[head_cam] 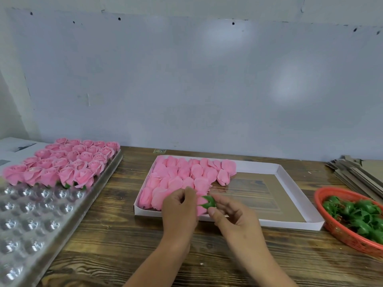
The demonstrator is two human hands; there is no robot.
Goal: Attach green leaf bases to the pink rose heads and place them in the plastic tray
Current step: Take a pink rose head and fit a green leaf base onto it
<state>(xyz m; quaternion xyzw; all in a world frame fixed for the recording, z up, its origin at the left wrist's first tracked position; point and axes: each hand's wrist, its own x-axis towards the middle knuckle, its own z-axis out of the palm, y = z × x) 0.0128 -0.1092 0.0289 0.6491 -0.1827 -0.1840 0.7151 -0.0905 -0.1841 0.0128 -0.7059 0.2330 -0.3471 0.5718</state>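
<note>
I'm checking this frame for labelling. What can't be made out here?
Head view only:
- Rose head and green leaf base: fingers of the left hand and right hand cover the joint.
- Plastic tray: cut by left and bottom edges.
- Red basket: cut by right edge.

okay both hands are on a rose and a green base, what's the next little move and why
Probably press the green leaf base fully onto the rose head: the right hand pinches the base against the rose in the left hand, and neither has reached the plastic tray.
</note>
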